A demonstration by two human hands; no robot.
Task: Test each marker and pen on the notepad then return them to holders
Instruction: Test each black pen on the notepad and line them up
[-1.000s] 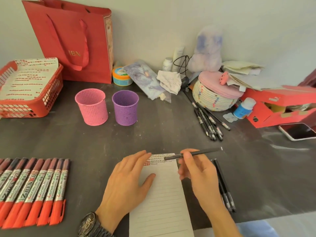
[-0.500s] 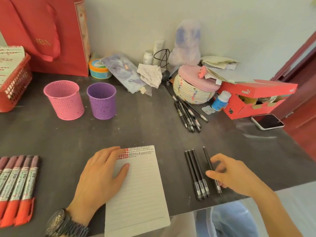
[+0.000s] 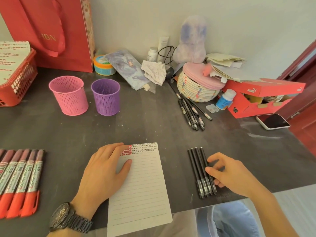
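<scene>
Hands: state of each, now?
Left hand: open, flat on the notepad.
Right hand: thumb and finger on the black pens; pinching or just touching, cannot tell.

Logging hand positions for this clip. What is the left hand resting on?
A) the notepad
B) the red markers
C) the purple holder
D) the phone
A: the left hand lies flat on the upper left part of the notepad, fingers straight.

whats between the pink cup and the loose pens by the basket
The purple cup stands just beside the pink cup; the rest of the way to the pens is bare table, as the head view shows.
</scene>
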